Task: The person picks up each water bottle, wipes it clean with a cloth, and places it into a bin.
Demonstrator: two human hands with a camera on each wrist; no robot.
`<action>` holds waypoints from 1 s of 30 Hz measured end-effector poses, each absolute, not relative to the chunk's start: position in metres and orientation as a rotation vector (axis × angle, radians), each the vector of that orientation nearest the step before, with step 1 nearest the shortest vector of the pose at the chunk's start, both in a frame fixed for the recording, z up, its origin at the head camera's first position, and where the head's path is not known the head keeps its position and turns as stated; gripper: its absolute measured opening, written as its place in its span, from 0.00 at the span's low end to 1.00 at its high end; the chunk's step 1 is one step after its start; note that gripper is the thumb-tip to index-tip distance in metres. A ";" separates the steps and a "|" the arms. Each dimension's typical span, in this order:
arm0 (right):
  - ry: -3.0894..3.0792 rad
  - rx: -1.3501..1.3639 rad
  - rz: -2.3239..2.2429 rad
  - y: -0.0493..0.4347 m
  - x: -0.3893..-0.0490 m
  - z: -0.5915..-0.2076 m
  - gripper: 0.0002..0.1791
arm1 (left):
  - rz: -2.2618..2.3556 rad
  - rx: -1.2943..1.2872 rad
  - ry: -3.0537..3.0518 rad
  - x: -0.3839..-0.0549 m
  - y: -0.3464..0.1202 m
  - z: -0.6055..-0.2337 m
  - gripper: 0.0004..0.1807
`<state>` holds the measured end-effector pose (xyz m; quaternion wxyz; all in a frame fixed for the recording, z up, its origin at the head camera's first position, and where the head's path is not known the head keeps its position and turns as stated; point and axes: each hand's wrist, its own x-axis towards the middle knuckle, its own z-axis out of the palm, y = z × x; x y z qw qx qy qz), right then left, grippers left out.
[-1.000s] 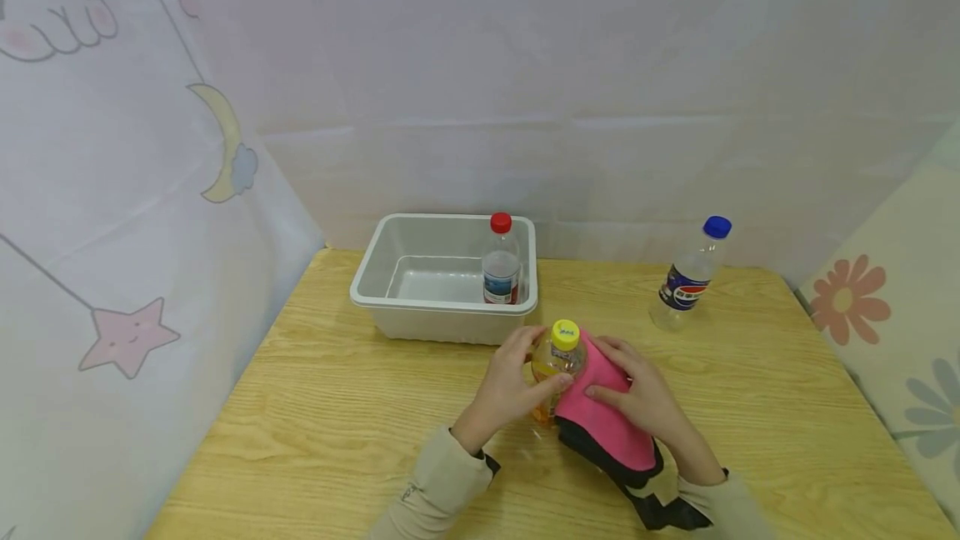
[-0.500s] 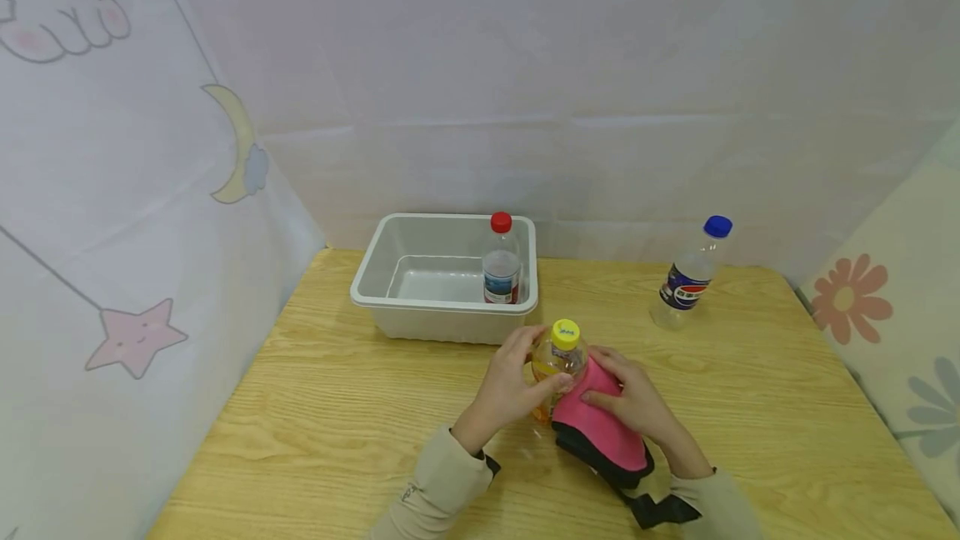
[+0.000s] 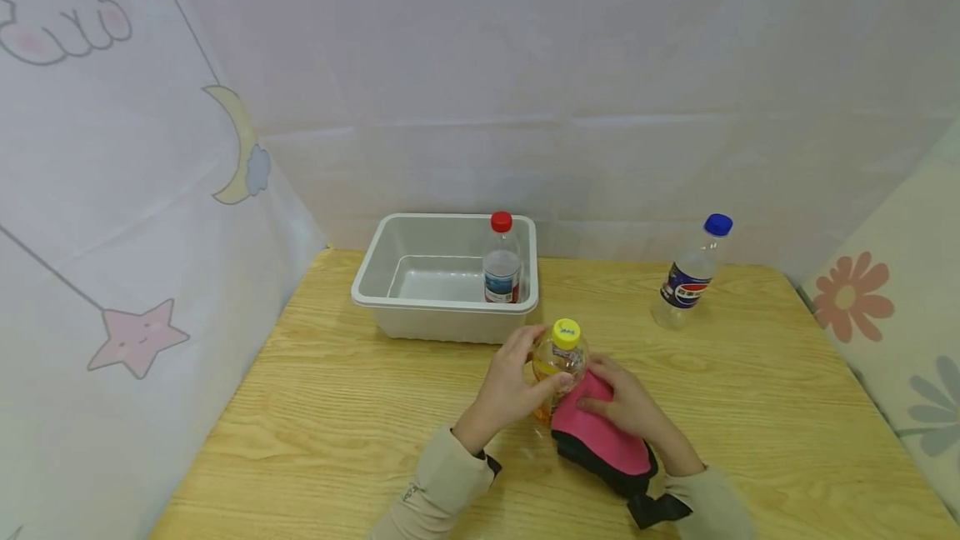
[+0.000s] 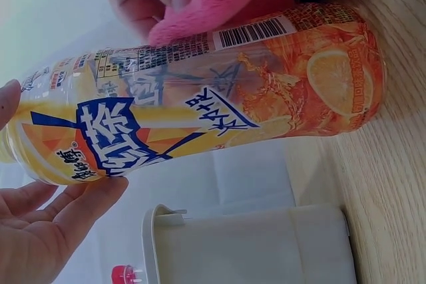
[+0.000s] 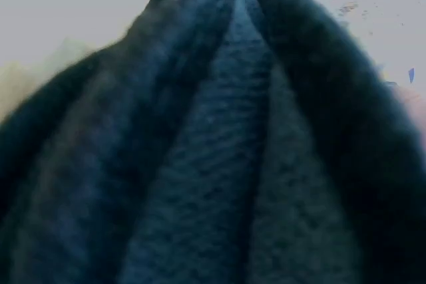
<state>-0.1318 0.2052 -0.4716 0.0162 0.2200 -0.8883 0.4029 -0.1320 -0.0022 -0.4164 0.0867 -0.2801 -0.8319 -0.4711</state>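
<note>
An iced-tea bottle (image 3: 555, 357) with a yellow cap stands upright on the wooden table. My left hand (image 3: 513, 382) holds it near the shoulder, fingers on one side and thumb on the other. In the left wrist view the orange and yellow label of the bottle (image 4: 193, 104) shows lemon slices and a barcode. My right hand (image 3: 628, 407) grips a pink cloth (image 3: 603, 436) with a black underside, bunched against the bottle's right side. Dark folds of the cloth (image 5: 206, 151) fill most of the right wrist view and hide the right fingers there.
Behind the bottle stands a pale grey plastic bin (image 3: 446, 323). Inside it, at the right, is a red-capped bottle (image 3: 501, 269). A blue-capped Pepsi bottle (image 3: 686, 282) stands at the back right of the table (image 3: 337, 423). Printed sheets surround the table.
My right hand and the pink cloth have slid a little down the bottle's side, toward me. The left hand and the iced-tea bottle have stayed in place.
</note>
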 end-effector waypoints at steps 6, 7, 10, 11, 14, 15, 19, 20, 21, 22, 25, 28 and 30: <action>-2.811 0.682 1.199 0.204 -0.131 -0.478 0.27 | -1.419 -0.829 -2.484 -0.133 -0.002 -0.417 0.34; -2.815 0.670 1.205 0.204 -0.130 -0.478 0.27 | -1.426 -0.827 -2.486 -0.133 -0.002 -0.417 0.34; -2.833 0.612 1.190 0.207 -0.128 -0.473 0.28 | -1.429 -0.831 -2.493 -0.133 -0.002 -0.417 0.34; -2.833 0.597 1.174 0.209 -0.126 -0.471 0.28 | -1.427 -0.832 -2.497 -0.132 -0.002 -0.417 0.34; -2.830 0.569 1.121 0.217 -0.122 -0.461 0.30 | -1.412 -0.840 -2.504 -0.133 -0.002 -0.418 0.34; -2.825 0.569 1.104 0.220 -0.121 -0.458 0.31 | -1.413 -0.843 -2.502 -0.133 -0.002 -0.418 0.34; -2.795 0.546 1.051 0.238 -0.115 -0.442 0.32 | -1.422 -0.852 -2.495 -0.133 -0.002 -0.419 0.33; -2.790 0.534 1.037 0.242 -0.114 -0.439 0.32 | -1.430 -0.853 -2.496 -0.134 -0.002 -0.419 0.33; -2.790 0.519 1.020 0.247 -0.112 -0.435 0.32 | -1.435 -0.855 -2.496 -0.134 -0.002 -0.419 0.33; -2.788 0.506 1.004 0.252 -0.110 -0.433 0.32 | -1.436 -0.857 -2.497 -0.134 -0.002 -0.419 0.33; -2.813 0.464 0.958 0.264 -0.106 -0.427 0.33 | -1.440 -0.862 -2.503 -0.134 -0.003 -0.419 0.33; -2.839 0.439 0.904 0.274 -0.102 -0.425 0.34 | -1.448 -0.868 -2.501 -0.134 -0.004 -0.420 0.34; -2.846 0.428 0.872 0.279 -0.100 -0.424 0.34 | -1.455 -0.875 -2.494 -0.133 -0.004 -0.420 0.34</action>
